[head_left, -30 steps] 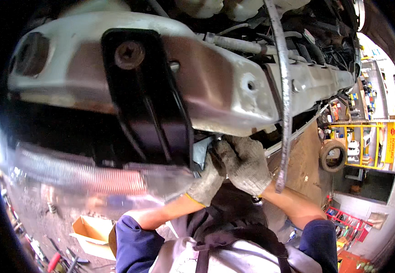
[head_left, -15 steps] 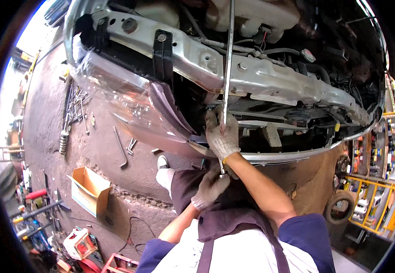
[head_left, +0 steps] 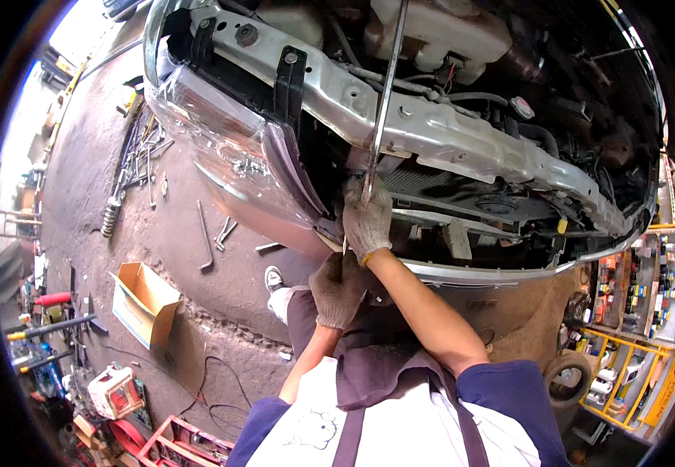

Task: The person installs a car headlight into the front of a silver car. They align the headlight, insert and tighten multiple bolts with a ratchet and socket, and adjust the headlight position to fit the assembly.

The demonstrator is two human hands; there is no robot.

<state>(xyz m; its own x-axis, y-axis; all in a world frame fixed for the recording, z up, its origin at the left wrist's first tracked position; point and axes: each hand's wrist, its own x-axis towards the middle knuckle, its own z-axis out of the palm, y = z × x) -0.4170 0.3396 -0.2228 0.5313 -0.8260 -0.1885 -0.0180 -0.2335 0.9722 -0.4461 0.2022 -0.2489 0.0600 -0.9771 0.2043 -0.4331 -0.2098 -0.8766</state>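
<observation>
My right hand [head_left: 368, 222], in a pale knitted work glove, is closed low at the car's opened front, below the silver crossbar [head_left: 431, 128]. A long thin metal rod [head_left: 385, 97] slants down across the crossbar to this glove; whether the fingers grip it cannot be made out. My left hand [head_left: 336, 289], in a darker-looking glove, is closed just below and left of the right one. A short length of slim metal shaft [head_left: 345, 247] shows at its top; the rest is hidden in the hand. Beside both hands is the clear plastic-wrapped bumper corner [head_left: 236, 159].
On the floor at left lie scattered hand tools [head_left: 147, 159], an L-shaped wrench [head_left: 204, 237] and a spring strut [head_left: 110, 215]. Behind them is an open cardboard box [head_left: 144, 306]. A tyre [head_left: 568, 380] and a yellow rack [head_left: 625, 377] stand at right.
My left hand has moved up and left, closer to the right hand. The right hand also sits slightly farther left. The whole view has shifted a little.
</observation>
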